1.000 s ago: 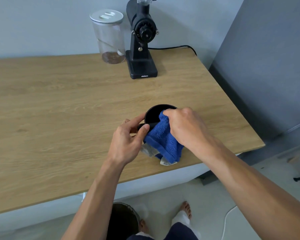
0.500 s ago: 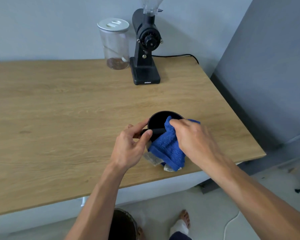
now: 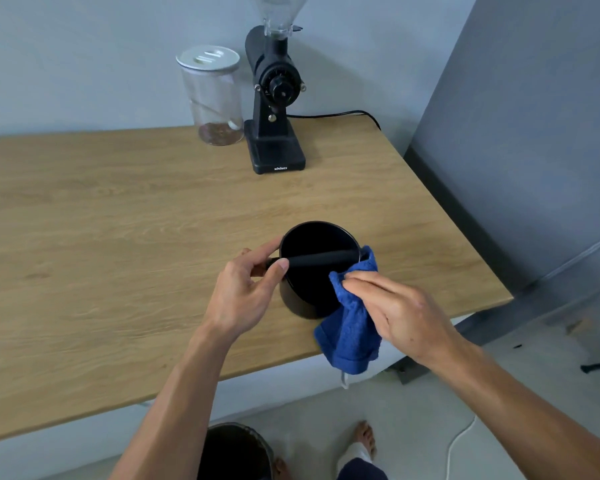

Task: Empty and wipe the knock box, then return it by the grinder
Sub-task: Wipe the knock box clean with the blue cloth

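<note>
Upright black knock box (image 3: 302, 299) near table edge

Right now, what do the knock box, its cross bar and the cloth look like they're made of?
Knock box: smooth matte black wall, thin rim; metal or hard plastic, I cannot tell which.
Cross bar: duller black, rounded and thick; probably a rubber or foam sleeve.
Blue cloth: fuzzy looped pile hanging in soft folds; terry or microfibre.
</note>
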